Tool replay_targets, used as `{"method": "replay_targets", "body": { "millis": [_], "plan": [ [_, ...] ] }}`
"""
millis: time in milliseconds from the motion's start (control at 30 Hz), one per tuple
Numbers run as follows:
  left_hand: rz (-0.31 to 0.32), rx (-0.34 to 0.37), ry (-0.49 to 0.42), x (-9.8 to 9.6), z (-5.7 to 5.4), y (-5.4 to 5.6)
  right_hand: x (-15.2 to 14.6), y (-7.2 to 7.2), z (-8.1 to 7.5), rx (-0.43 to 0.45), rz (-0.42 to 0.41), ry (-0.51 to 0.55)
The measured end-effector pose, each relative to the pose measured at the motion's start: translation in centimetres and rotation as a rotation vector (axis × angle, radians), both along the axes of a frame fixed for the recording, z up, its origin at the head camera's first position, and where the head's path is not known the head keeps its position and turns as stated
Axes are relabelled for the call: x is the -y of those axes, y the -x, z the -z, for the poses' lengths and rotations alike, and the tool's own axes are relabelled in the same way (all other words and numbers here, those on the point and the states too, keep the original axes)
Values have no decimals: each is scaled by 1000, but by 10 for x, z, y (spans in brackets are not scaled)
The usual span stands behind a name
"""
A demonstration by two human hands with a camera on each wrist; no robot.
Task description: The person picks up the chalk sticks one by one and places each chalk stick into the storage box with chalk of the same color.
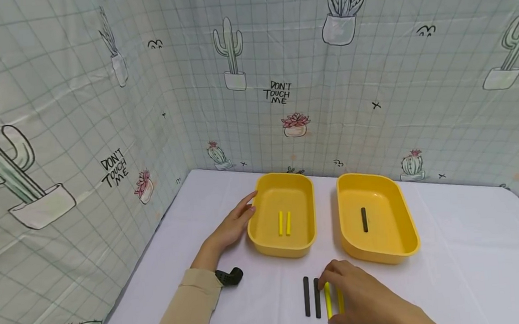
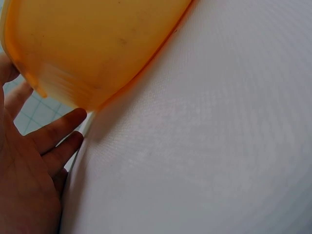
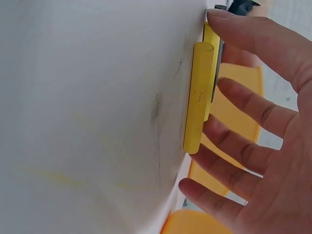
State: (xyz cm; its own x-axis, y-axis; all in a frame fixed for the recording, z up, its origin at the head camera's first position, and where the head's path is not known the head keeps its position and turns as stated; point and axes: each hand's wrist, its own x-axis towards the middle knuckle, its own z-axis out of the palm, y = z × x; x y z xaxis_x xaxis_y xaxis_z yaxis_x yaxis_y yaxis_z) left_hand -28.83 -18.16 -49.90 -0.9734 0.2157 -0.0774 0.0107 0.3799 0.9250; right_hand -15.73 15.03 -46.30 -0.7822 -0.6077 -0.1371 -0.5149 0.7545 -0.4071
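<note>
My left hand (image 1: 233, 225) rests its extended fingers against the left side of a yellow tub (image 1: 283, 250); the left wrist view shows these fingers (image 2: 61, 129) spread at its wall. Two slim yellow sticks (image 1: 288, 223) lie inside that tub. Lower right, my right hand (image 1: 363, 293) arches over two more yellow sticks on the table. Its thumb is at the near end of the left yellow stick (image 1: 328, 300), its fingers around the far end. In the right wrist view the fingers are spread, and the nearer yellow stick (image 3: 199, 97) lies beside them.
Two black sticks (image 1: 307, 296) lie left of the yellow ones on the white tablecloth (image 1: 260, 302). A second yellow tub (image 1: 381, 256) stands at the right with one black stick (image 1: 364, 220) inside. A patterned cloth (image 1: 258, 147) hangs behind the table and along its left side.
</note>
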Motion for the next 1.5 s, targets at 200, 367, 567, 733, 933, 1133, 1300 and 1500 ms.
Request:
{"method": "replay_targets", "body": {
  "millis": [200,367,567,733,933,1133,1300,1500],
  "plan": [
    [10,-3,-4,1,2,0,1,-1,-1,10,0,-9],
    [8,-5,-4,2,4,0,2,-1,-3,17,10,-23],
    [5,-3,-2,2,6,-1,2,-1,-6,13,31,-24],
    [10,-8,-13,3,7,0,2,0,-9,28,55,-21],
    [16,-14,-20,2,7,0,2,2,-14,-10,41,0],
    [24,-14,-23,2,7,2,1,3,-21,-73,16,22],
    [16,-12,-25,1,5,2,1,5,-27,-130,1,47],
    [15,-17,-31,1,5,1,4,9,-34,-143,4,73]
  ]
}}
